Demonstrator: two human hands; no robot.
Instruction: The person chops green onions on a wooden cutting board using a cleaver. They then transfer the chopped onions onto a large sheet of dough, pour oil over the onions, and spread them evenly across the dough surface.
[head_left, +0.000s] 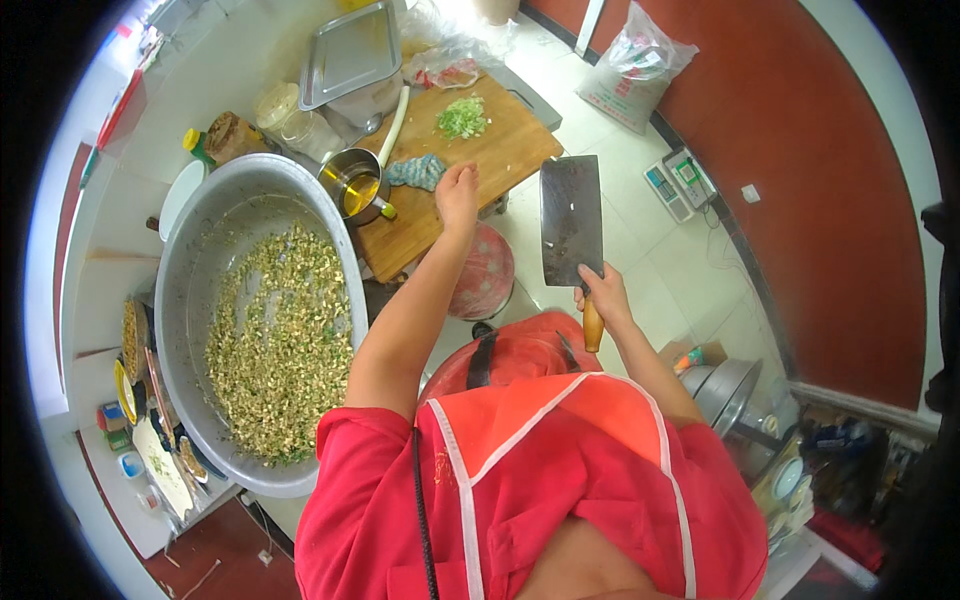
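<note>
A Chinese cleaver (571, 217) with a wooden handle is in my right hand (606, 296). Its broad dark blade points away from me and bears a few small pale scraps. Over the near part of a wooden cutting board (517, 135), my left hand (457, 196) has its fingers curled together, with nothing visible in them. Close beside that hand lies a crumpled blue-and-white cloth (417, 172). Chopped green-and-white scallion (463, 118) sits in a small heap farther back on the board. A long white scallion stalk (394, 126) lies along the board's left side.
A large aluminium basin (169, 322) of chopped filling stands at my left. Near it are a metal pot (352, 169) with yellow oil, a jar (300, 127) and a metal tray (352, 52). A red round stool (480, 270), a digital scale (670, 187) and a sack (637, 71) stand beyond.
</note>
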